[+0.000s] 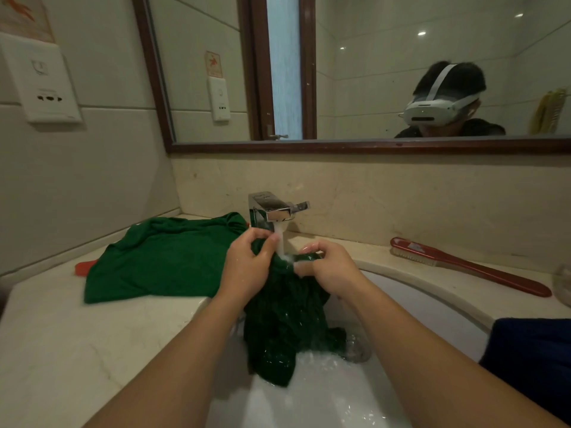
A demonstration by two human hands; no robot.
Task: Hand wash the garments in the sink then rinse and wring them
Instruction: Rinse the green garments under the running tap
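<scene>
We hold the wet green garment (284, 319) up over the sink (432, 310), left hand (247, 264) and right hand (330, 267) each with a pinching grip on its top, so the running tap (275, 210) rinses down through it, while the second green garment (160, 261) waits on the table (61, 335)

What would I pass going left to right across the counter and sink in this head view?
First the green garment lying on the counter → left hand → right hand → red scrub brush. Both hands grip the wet dark green garment under the running faucet; those overlap the hands, so they stay unplaced.
</scene>
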